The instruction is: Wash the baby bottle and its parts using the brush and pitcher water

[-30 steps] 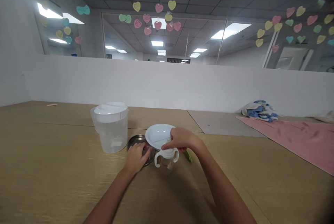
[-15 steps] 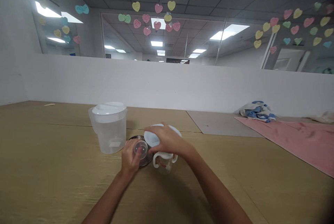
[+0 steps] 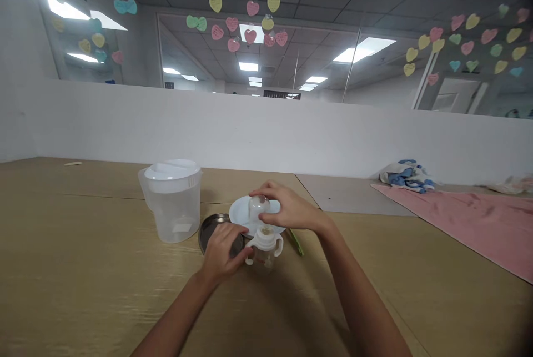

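A baby bottle (image 3: 263,254) with a white collar and two white handles stands upright on the table. Just above and behind it, my right hand (image 3: 280,207) grips a clear domed bottle cap (image 3: 259,210) between thumb and fingers. My left hand (image 3: 225,249) has its fingers apart and its thumb close to the bottle's left handle; whether it touches cannot be made out. Partly under that hand lies a round metal dish (image 3: 205,235). Behind the cap is a white plate or shallow bowl (image 3: 237,212), partly covered by my right hand.
To the left stands a clear plastic pitcher (image 3: 177,210) with a white lid. A thin green stick-like object (image 3: 296,242) lies right of the bottle. Farther right are a pink cloth (image 3: 458,221) and a crumpled blue-and-white cloth (image 3: 408,176). A white wall (image 3: 250,129) backs the table.
The clear cap has passed from my left hand to my right. My right hand has let go of the white plate, now lower behind the bottle. My left hand has opened beside the bottle.
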Available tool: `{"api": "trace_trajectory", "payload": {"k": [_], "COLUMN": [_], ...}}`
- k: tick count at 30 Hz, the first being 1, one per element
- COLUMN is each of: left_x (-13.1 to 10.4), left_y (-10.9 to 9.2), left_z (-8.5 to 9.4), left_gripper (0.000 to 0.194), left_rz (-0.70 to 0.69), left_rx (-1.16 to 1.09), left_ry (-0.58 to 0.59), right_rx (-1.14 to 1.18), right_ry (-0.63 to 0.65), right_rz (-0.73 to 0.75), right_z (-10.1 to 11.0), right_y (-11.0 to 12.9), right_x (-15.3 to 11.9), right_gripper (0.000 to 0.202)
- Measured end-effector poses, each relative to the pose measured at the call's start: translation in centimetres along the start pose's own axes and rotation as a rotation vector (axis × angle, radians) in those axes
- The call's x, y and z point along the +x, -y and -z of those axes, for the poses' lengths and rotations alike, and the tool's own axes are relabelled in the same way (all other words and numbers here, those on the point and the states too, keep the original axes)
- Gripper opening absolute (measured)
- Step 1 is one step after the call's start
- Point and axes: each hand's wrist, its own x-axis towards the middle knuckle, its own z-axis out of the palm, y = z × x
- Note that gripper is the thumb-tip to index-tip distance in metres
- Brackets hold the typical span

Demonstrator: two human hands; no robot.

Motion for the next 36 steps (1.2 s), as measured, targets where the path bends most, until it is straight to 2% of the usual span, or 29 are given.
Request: {"api": "trace_trajectory", "payload": {"k": [2, 5, 7, 10, 15, 27, 36], "left_x": [0.2, 0.3, 0.1, -0.1, -0.1, -0.5, -0.7], "left_y": [-0.4, -0.7, -0.6, -0.6, -0.8, -0.8, -0.5], "left_z": [-0.3, -1.0, -1.3, -1.5, -1.8, -2.4, -2.7], "left_gripper": [0.038, 0.038, 0.035, 0.033, 0.049, 0.05, 0.058], "left_rz": [-0.043, -0.04, -0.034, -0.026, -0.025, 0.016, 0.061], "left_rx": [0.05, 0.097, 0.109, 0.107, 0.082, 0.093, 0.092], "left_ry": [0.073, 0.119, 0.126, 0.127, 0.157, 0.184, 0.231], "right_rx": [-0.01, -0.047, -0.101, -0.165, -0.23, -0.273, -0.266], "right_ry": [0.129, 0.331, 0.388, 0.42, 0.437, 0.434, 0.449], "right_rz": [-0.066, -0.14, -0.173, -0.22, -0.257, -0.244, -0.226], "right_z": [0.4, -0.1, -0.7, -1.6, -2.4, -2.6, -2.5], "right_y": [-1.0, -2.0, -2.1, -1.9, -1.9, -2.1, -2.3], "right_x": [-0.2, 0.0, 0.3, 0.8, 1.1, 1.3, 1.5], "right_gripper": [0.046, 0.049, 0.051, 0.055, 0.058, 0.056, 0.054]}}
